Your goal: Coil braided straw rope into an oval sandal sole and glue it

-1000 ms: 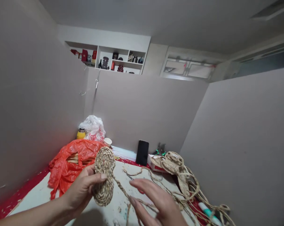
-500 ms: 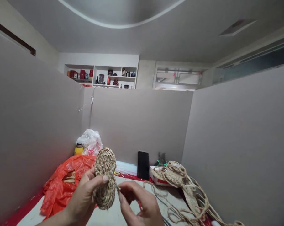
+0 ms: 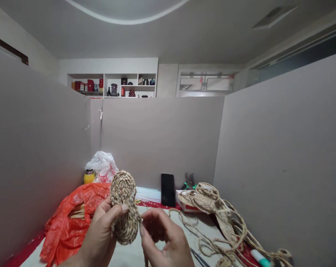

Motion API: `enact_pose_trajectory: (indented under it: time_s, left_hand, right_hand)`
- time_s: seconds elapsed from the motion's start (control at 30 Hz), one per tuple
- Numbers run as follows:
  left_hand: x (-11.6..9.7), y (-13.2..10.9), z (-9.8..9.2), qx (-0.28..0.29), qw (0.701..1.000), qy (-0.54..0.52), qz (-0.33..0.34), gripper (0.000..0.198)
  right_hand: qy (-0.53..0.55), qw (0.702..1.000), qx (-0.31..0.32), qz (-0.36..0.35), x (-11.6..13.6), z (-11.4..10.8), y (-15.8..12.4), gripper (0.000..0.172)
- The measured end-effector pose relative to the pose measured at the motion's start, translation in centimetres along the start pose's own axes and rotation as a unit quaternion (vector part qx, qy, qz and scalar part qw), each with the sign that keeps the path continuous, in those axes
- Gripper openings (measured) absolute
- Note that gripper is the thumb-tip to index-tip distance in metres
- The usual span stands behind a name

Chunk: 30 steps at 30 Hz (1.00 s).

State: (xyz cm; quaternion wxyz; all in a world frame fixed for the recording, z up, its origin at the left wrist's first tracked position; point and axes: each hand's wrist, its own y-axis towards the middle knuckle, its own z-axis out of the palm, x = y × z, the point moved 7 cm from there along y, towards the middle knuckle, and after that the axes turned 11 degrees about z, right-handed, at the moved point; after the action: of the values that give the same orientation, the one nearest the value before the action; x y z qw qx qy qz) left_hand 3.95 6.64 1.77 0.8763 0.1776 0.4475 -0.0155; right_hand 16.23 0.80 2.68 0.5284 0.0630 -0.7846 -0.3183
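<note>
From where I stand, the left hand (image 3: 102, 226) is clamped on a woven straw pad (image 3: 122, 200), the thumb pressed across its narrow waist. The pad is held upright in the air over the near part of the table (image 3: 123, 257), its figure-eight face of coiled braid in plain sight. At the pad's right side, the thumb and forefinger of the right hand (image 3: 168, 241) come together on the loose cord (image 3: 140, 221) that leaves its edge. Toward the table's left edge sits a crumpled red bag (image 3: 65, 228), something tan showing through an opening. Behind that, by the far left corner, are a white plastic bag (image 3: 102, 167) and a yellow jar (image 3: 89, 177). A black phone (image 3: 168, 190) stands upright near the far edge, just beside a red and white box (image 3: 188, 209) with coils of straw rope (image 3: 208, 192) on it. More rope tangles down along the right edge, where a tube (image 3: 260, 257) with a white cap lies. Near the right hand a metal tool (image 3: 198, 256) shows, too cut off to name.
</note>
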Motion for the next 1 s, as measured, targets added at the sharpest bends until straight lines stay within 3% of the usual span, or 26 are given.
enact_pose_trajectory:
  time_s: [0.07,0.23,0.33,0.57,0.77,1.0]
  left_hand:
    - [0.0,-0.1,0.0,-0.008,1.0,0.001,-0.003,0.018]
    - [-0.2,-0.4,-0.1,-0.036,0.999,0.01,-0.017,0.02]
    - [-0.2,-0.6,0.1,-0.03,0.999,0.009,-0.019,0.018]
    - [-0.1,-0.5,-0.3,-0.044,0.999,0.006,0.002,0.022]
    - [0.0,-0.7,-0.5,-0.082,0.997,0.004,0.001,0.03]
    - [0.2,-0.5,-0.6,-0.077,0.997,0.002,0.008,0.023]
  right_hand:
    - [-0.003,1.0,-0.012,-0.003,0.0,0.0,0.0,0.004]
    - [-0.049,0.993,-0.046,-0.1,1.1,-0.1,-0.6,0.01]
    - [-0.046,0.993,-0.049,-0.102,1.3,-0.2,-0.8,0.01]
    - [0.043,0.999,-0.007,0.029,0.2,0.3,-0.4,0.009]
    - [0.159,0.968,0.004,0.192,-2.0,1.0,-0.3,0.013]
    - [0.217,0.943,0.076,0.239,-3.0,1.7,-0.2,0.014]
